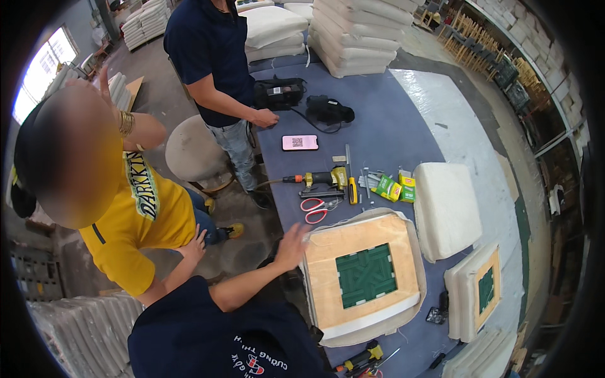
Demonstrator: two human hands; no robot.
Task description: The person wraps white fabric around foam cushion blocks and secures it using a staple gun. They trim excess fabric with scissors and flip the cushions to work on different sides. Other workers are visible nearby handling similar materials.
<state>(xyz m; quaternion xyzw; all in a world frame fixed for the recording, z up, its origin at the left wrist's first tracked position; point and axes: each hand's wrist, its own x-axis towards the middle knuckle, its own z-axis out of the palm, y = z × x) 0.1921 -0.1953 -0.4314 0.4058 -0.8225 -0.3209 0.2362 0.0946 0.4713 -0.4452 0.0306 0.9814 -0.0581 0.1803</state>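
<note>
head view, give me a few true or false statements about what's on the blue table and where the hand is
1. An upturned seat cushion with a pale wooden frame and green webbing lies on the blue table. True.
2. The left hand grips the yellow and black staple gun. False: the hand is open with its fingers spread at the seat's near left corner, and the staple gun lies on the table by itself.
3. The red-handled scissors lie between the staple gun and the seat. True.
4. The phone with the pink screen rests on top of the seat. False: it lies flat on the table beyond the staple gun.
5. Both hands are on the seat. False: the right hand is out of view.
</note>
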